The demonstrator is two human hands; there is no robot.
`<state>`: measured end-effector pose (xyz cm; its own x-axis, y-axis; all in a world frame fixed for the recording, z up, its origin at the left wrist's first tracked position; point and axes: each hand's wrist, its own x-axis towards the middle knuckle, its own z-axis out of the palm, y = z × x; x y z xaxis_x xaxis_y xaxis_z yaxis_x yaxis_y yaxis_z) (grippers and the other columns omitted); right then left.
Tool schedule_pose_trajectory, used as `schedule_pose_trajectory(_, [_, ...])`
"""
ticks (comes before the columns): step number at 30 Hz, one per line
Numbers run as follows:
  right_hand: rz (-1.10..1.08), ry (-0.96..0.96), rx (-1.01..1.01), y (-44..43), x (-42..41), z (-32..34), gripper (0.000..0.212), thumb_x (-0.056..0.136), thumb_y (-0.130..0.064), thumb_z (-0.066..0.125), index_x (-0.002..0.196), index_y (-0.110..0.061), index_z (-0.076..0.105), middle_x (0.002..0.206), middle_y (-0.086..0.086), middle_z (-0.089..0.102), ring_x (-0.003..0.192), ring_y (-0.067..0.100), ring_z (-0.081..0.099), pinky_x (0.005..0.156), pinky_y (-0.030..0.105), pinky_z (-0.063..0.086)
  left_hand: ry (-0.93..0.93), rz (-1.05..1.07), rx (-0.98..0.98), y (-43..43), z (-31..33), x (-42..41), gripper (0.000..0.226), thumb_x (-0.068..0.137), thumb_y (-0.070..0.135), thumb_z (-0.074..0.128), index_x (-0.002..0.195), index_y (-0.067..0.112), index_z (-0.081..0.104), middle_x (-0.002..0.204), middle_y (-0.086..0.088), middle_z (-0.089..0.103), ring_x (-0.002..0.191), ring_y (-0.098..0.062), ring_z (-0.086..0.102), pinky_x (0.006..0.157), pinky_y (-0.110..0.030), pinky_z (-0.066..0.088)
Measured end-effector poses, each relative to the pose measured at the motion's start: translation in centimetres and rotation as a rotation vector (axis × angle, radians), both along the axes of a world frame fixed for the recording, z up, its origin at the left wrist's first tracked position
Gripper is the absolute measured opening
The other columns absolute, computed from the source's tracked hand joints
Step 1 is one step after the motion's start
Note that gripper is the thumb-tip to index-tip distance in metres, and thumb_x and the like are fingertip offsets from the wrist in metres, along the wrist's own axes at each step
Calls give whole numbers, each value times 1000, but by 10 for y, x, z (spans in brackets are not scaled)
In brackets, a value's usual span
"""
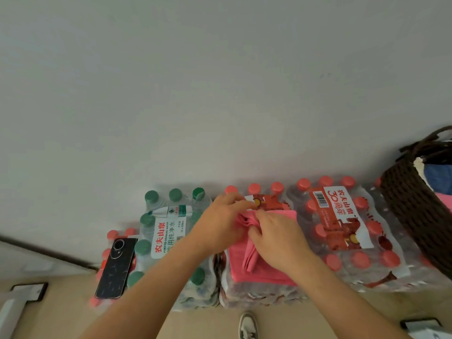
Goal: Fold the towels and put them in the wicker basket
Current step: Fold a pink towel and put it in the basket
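Both hands are working mid-frame: left hand (220, 223) and right hand (278, 241) are each pinching the bunched upper end of the pink towel (266, 275), fingers curled. Towel is lying on a shrink-wrapped pack of red-capped water bottles (269, 200), with a gathered ridge standing over its flat layer and its long axis running bottom to top of frame. It's looking light, soft, floppy, not slippery; taking it by corners or edges seems best. Wicker basket (411, 216) is sitting at right edge, well apart.
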<state>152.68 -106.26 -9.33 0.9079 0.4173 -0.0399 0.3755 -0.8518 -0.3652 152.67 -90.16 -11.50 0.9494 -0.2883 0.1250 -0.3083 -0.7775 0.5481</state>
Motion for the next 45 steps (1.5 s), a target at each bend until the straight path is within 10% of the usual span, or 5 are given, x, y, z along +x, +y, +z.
schedule_pose_trajectory(8, [58,-21,-134,3,-5,12,23,92,-36,40,100,-15,46,95,5,63,80,28,63,58,33,35,-165,-77,198,16,-14,25,14,82,12,50,92,22,47,86,-2,57,55,-23,52,43,-38,46])
schedule_pose_trajectory(17, [264,158,-188,-39,-30,6,81,71,-82,37,137,-35,35,142,-7,34,133,16,33,104,45,29,-142,9,25,11,21,-3,38,67,-4,47,90,15,71,99,2,67,88,-22,59,75,-38,52])
schedule_pose_trajectory(24, [349,-126,-324,-75,-49,-19,74,59,-52,78,123,-28,50,117,5,58,97,20,61,78,39,49,-89,-268,475,-5,-12,-80,71,67,68,59,125,26,54,125,3,59,113,-17,56,100,-34,45])
schedule_pose_trajectory(39, [278,-263,-145,-80,-40,-29,31,74,-22,44,101,-20,60,79,-2,64,50,22,56,45,32,48,-313,-185,412,-21,-23,-73,22,74,23,64,94,14,68,95,-2,65,88,-22,60,90,-32,45])
schedule_pose_trajectory(45, [172,-31,39,-86,-23,-17,42,83,-33,37,113,-18,62,99,-4,68,74,17,64,60,34,52,65,-31,188,-15,0,-60,30,77,44,44,85,19,58,81,5,60,74,-14,54,66,-31,48])
